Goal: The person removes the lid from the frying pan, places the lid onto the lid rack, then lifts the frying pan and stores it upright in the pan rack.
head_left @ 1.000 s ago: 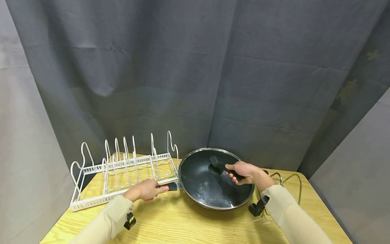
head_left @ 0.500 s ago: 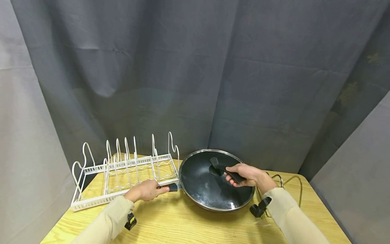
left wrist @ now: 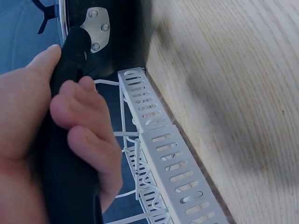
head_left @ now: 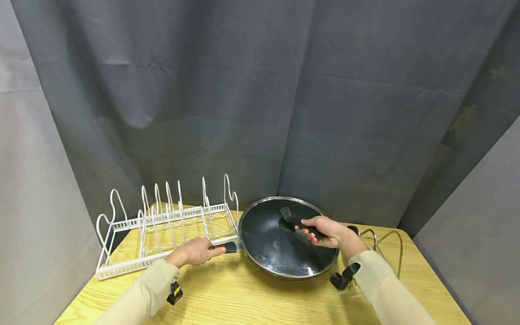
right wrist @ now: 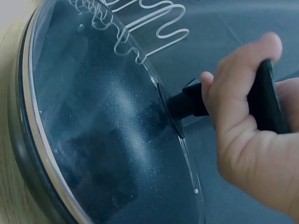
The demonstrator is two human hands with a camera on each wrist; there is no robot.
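Observation:
A large dark pan [right wrist: 21, 154] stands on the table, covered by a glass lid [head_left: 280, 257] with a metal rim. My left hand [head_left: 197, 251] grips the pan's black handle [head_left: 230, 248], fingers wrapped around it. In the left wrist view the handle [left wrist: 65, 158] runs to a riveted metal bracket [left wrist: 98, 28] on the pan's side. My right hand [head_left: 325, 231] holds the lid's black upright handle [head_left: 293, 220], fingers curled round its grip. The right wrist view shows the lid [right wrist: 103, 121] sitting on the pan's rim.
A white wire rack [head_left: 162, 257] with several upright loops stands left of the pan, close to the left hand. Another bent metal wire rack [head_left: 400, 253] lies behind the right forearm. Grey curtains [head_left: 243, 113] rise behind the wooden table [head_left: 243, 302].
Both hands stay on the pan's handle and the lid's handle. The right fingers shift slightly on the lid's grip; pan and lid keep their place.

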